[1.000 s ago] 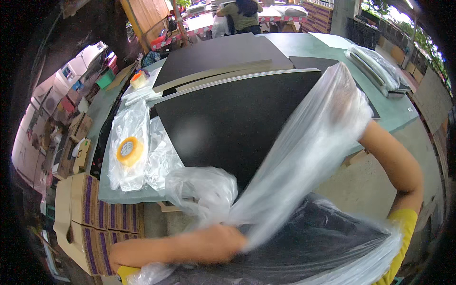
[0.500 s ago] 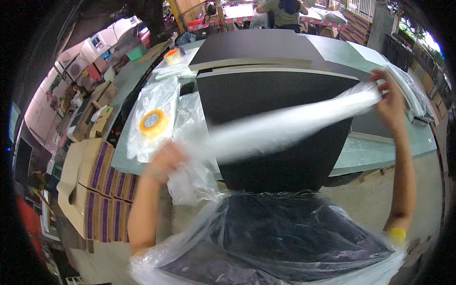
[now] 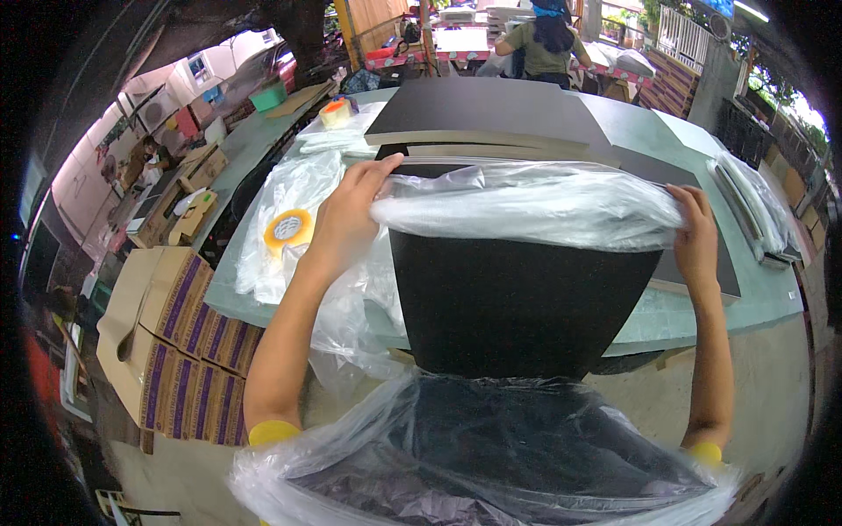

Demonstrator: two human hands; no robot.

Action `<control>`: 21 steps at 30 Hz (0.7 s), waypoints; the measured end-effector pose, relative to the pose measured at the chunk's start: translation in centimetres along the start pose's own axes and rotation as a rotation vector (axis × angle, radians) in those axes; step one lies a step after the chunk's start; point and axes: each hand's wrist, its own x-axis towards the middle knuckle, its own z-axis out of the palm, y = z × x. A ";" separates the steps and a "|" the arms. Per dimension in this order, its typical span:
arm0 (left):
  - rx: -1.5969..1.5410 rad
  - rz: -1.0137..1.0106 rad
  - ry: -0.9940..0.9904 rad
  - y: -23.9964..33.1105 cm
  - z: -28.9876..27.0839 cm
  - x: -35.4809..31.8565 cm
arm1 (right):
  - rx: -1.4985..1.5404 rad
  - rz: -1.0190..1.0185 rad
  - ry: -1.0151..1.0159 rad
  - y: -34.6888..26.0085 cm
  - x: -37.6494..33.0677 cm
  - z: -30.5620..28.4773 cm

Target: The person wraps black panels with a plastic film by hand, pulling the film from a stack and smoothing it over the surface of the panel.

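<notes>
A large black panel (image 3: 526, 302) extends from near my body to the table, its far edge raised beside the stack. Gathered clear plastic film (image 3: 535, 206) lies across its far end. At the film's left end, my left hand (image 3: 355, 202) is closed on it, fingers at the panel's far left corner. My right hand (image 3: 695, 235) grips the right end by the panel's right corner. More clear plastic (image 3: 491, 447) covers the near end of the panel and spreads toward both my arms.
More black panels (image 3: 491, 110) are stacked on the green table (image 3: 631, 342). Tape rolls (image 3: 288, 230) and plastic bags (image 3: 259, 272) lie at left. Flattened cartons (image 3: 189, 386) stand on the floor at left. Wrapped panels (image 3: 754, 210) lie at right. Another person (image 3: 539, 48) works at the far table.
The film, stretched slantwise and blurred before, now lies level across the panel's far end. My left hand has moved up and away from me; my right hand has come lower and inward.
</notes>
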 end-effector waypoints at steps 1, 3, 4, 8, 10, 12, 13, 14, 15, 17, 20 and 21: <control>0.054 -0.011 0.032 0.4 -0.3 -0.5 | 0.013 -0.042 0.036 0.2 -0.6 -0.2; 0.160 -0.029 0.092 1.5 -0.8 -2.0 | -0.012 -0.088 0.108 -0.8 -1.8 -0.3; 0.186 -0.063 0.110 2.2 -1.3 -3.0 | -0.028 -0.112 0.146 -1.4 -2.5 -0.7; 0.238 -0.039 0.179 3.7 -1.5 -4.7 | 0.001 -0.097 0.211 -1.4 -5.2 -2.3; 0.294 -0.040 0.210 4.3 -1.6 -5.4 | -0.097 -0.088 0.215 -1.5 -6.1 -3.0; 0.310 -0.022 0.273 4.6 -1.6 -6.5 | -0.088 -0.095 0.240 -2.0 -6.8 -3.4; 0.319 -0.014 0.304 4.7 -1.7 -7.0 | -0.055 -0.113 0.228 -1.8 -7.4 -3.4; 0.356 0.067 0.329 4.7 -1.9 -7.3 | -0.034 -0.127 0.218 -1.3 -8.1 -4.0; 0.393 0.147 0.354 4.5 -2.4 -7.7 | -0.013 -0.141 0.207 -0.7 -8.5 -4.5; 0.417 0.252 0.357 5.0 -3.7 -7.5 | 0.209 -0.094 0.126 0.6 -8.7 -6.3; -0.011 0.154 0.218 4.1 -6.0 -6.2 | 0.762 0.089 -0.016 4.5 -8.9 -8.4; -0.257 0.047 0.146 3.5 -6.6 -5.8 | 1.019 0.203 -0.063 4.9 -9.2 -8.6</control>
